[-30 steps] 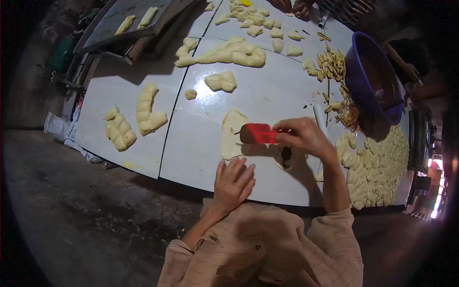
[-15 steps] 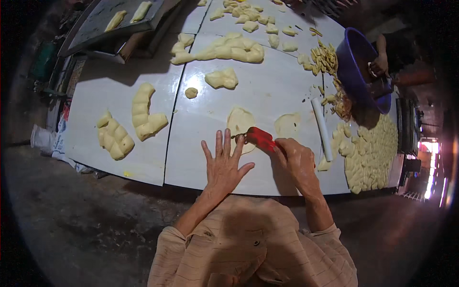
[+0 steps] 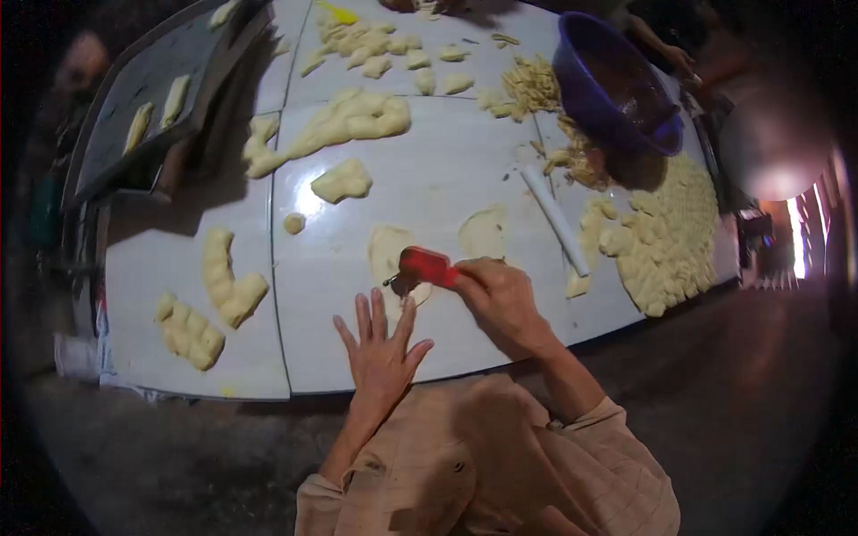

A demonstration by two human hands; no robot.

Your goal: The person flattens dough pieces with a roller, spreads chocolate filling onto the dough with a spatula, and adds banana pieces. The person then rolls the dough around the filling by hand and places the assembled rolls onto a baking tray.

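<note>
My right hand is closed round the handle of a red spatula-like tool. Its broad end is over a flat oval of rolled dough, beside a dark, moist-looking filling. My left hand has its fingers spread and holds nothing. Its fingertips are by the near edge of that dough, with the index finger just below the filling. A second flattened dough piece lies to the right, partly behind the tool hand's reach. A small dough ball sits to the left.
A white rolling pin lies at the right, beside many small dough pieces. Behind is a purple basin with a person's arm near it. Dough lumps lie farther back; a dark tray stands at far left.
The view has shifted, so the table appears farther left and turned. My left fingers have drawn back toward the dough's near edge. More dark filling shows beside the red tool.
</note>
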